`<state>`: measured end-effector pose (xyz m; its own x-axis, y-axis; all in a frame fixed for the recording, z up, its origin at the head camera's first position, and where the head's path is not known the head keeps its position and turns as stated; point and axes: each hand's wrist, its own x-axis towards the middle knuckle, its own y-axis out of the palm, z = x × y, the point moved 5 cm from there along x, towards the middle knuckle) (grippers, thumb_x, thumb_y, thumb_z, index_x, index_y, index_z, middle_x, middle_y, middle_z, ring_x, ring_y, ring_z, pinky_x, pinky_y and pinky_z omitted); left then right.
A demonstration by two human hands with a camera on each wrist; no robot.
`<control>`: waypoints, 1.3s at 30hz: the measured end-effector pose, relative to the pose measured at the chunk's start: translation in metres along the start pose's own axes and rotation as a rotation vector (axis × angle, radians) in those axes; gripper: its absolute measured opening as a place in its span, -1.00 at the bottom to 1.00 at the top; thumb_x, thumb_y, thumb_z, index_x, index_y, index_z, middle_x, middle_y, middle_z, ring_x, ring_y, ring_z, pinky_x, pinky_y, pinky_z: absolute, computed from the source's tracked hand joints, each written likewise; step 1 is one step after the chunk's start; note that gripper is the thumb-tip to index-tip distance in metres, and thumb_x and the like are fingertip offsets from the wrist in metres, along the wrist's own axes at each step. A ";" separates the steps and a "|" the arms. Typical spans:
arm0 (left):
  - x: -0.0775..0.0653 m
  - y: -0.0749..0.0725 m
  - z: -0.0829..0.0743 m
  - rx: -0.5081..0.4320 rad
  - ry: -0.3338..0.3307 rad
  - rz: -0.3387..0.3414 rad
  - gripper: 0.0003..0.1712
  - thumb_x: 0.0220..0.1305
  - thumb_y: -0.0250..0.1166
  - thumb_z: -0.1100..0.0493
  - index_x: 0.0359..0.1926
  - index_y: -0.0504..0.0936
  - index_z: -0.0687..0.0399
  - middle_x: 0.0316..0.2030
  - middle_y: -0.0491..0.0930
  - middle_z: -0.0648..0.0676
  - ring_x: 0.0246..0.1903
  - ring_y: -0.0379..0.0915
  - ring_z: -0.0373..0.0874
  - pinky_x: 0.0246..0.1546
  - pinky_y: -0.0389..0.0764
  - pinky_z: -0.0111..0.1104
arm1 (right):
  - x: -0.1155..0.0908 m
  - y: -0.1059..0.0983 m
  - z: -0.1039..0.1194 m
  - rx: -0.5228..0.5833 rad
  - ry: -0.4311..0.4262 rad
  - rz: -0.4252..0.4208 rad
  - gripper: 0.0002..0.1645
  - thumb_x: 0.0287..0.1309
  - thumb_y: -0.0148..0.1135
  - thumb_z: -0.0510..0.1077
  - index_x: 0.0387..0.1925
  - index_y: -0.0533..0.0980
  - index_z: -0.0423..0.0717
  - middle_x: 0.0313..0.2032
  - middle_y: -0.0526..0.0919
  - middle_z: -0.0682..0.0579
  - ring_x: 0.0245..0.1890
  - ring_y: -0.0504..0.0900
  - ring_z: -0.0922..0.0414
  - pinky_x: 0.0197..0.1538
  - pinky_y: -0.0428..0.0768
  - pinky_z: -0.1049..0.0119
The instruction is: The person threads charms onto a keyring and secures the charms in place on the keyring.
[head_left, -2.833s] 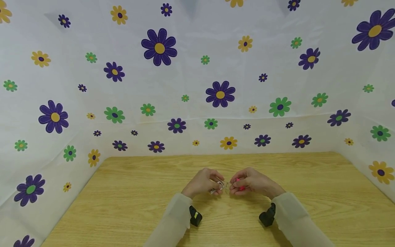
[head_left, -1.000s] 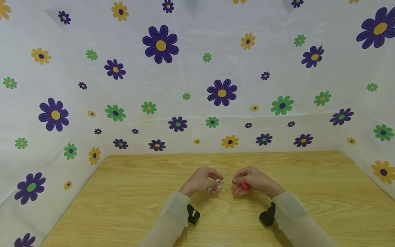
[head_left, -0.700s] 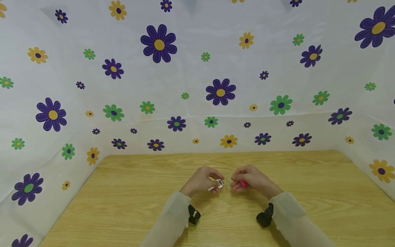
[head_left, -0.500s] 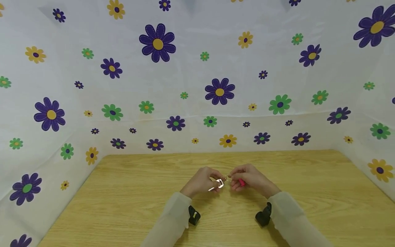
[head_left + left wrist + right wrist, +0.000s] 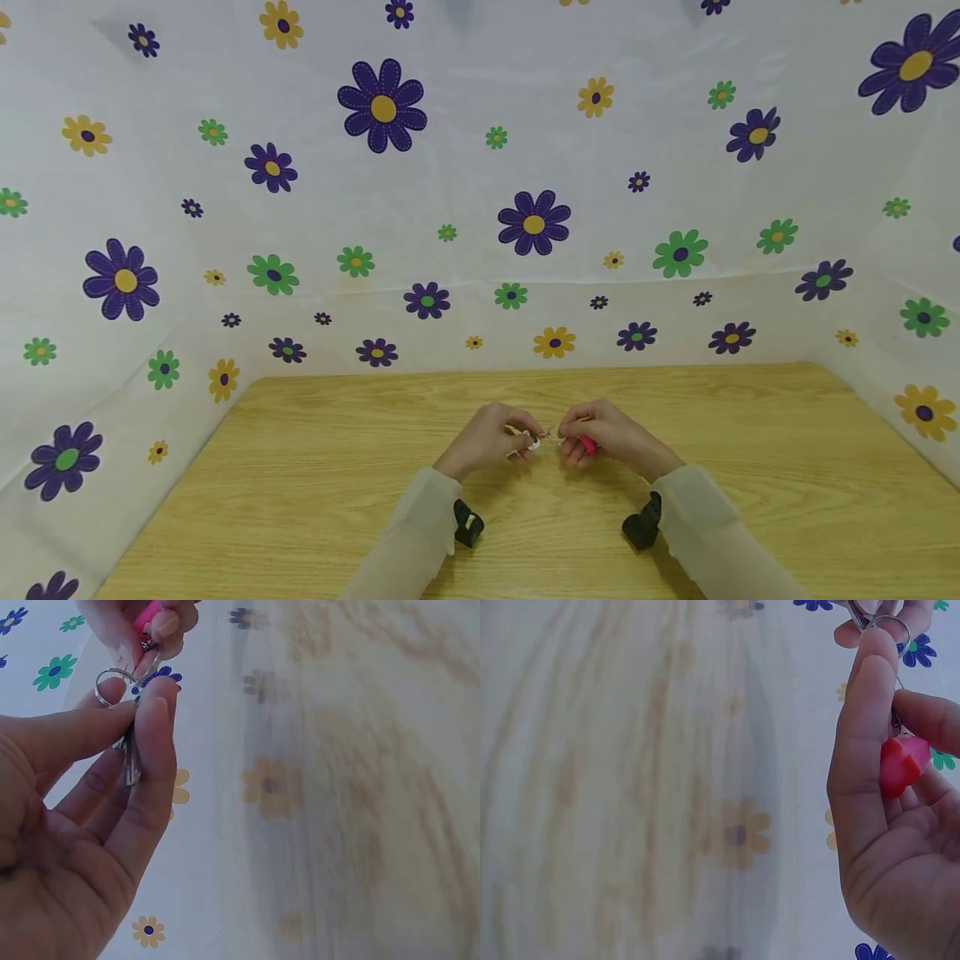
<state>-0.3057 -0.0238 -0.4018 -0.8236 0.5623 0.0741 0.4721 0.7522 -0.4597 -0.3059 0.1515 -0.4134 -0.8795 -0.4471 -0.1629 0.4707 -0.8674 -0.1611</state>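
Observation:
In the head view my left hand (image 5: 487, 438) and right hand (image 5: 617, 437) face each other above the table, fingertips a small gap apart. My left thumb and index finger pinch a silver key (image 5: 133, 766), its blade pointing back toward the palm in the left wrist view. My right thumb and index finger pinch a thin metal ring, from which a pink rubbery charm (image 5: 904, 765) hangs by a short chain against the fingers. Between the hands, metal rings (image 5: 97, 687) overlap; I cannot tell whether they are linked. Fingertips partly hide the key's head.
The wood-grain table (image 5: 337, 500) stretches out around both hands. A white flower-patterned sheet (image 5: 465, 183) rises along its back and sides. Black wrist cameras (image 5: 468, 523) sit under the pale sleeves (image 5: 705, 508).
Both hands stay in almost the same place. The rings between them have tilted and shifted, and the right fingers have changed their pinch, with the pink charm lying lower in the hand.

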 end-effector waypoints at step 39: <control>0.000 0.006 -0.017 0.457 0.224 0.002 -0.69 0.17 0.20 0.61 -0.39 0.80 0.27 -0.33 0.77 0.10 -0.53 0.41 -0.34 -0.50 0.35 -0.60 | -0.004 0.001 -0.004 0.120 -0.012 0.055 -0.83 0.35 0.03 -0.35 -0.37 0.50 -0.25 -0.57 0.57 0.01 -0.68 0.55 0.28 -0.56 0.58 0.48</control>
<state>-0.2975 -0.0136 -0.3896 -0.7117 0.6612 0.2372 0.2469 0.5516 -0.7967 -0.3018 0.1527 -0.4165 -0.8535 -0.4969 -0.1568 0.5076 -0.8609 -0.0348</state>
